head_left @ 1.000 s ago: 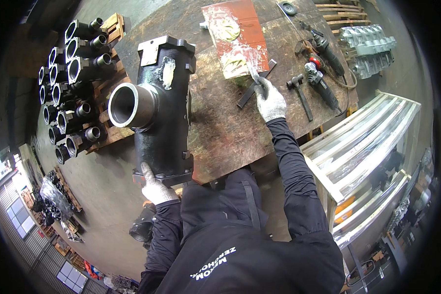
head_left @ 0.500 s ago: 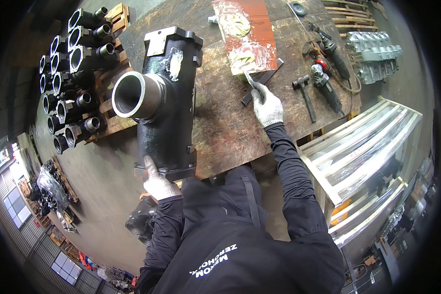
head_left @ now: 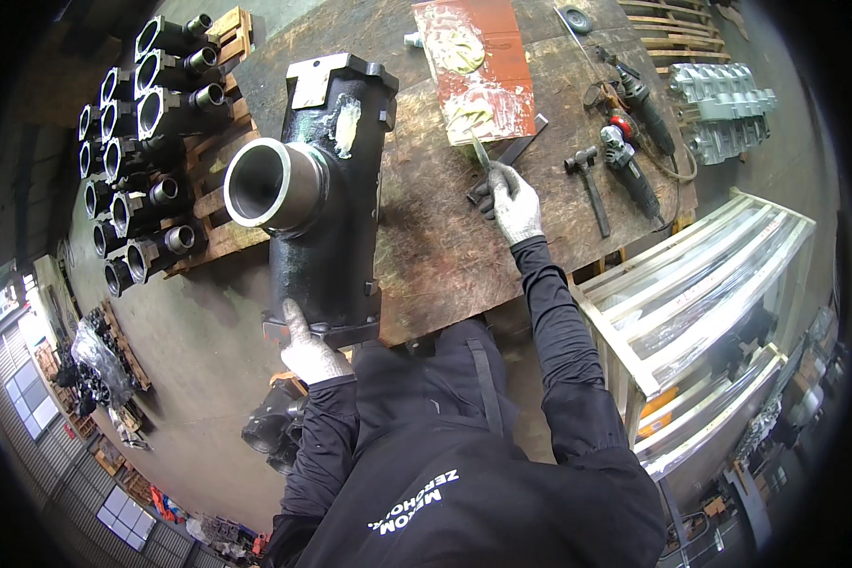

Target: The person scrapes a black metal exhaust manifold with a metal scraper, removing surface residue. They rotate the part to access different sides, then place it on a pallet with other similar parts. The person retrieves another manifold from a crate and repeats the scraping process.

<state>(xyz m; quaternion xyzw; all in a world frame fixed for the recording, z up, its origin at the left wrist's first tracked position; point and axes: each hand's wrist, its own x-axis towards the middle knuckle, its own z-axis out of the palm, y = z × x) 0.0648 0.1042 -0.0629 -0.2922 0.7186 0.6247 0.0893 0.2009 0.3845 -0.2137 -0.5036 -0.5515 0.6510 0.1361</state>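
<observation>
A large black metal pipe casting lies on the worktable, with a bare round side outlet facing up and left. A pale smear of putty sits on its upper surface. My gloved left hand grips the casting's near flange, thumb on top and the other fingers hidden. In my closed, gloved right hand is a putty knife, its blade tip near the lower edge of a reddish-brown board. Two heaps of cream putty lie on that board.
A flat dark bar lies beside my right hand. Farther right are a hammer and angle grinders with cords. Several similar castings stand on pallets at the left. A plastic-wrapped wooden crate stands right of the table.
The casting has tipped slightly to the right, its outlet with it, while my left hand keeps its grip. My right hand and the putty knife have shifted slightly toward me and turned.
</observation>
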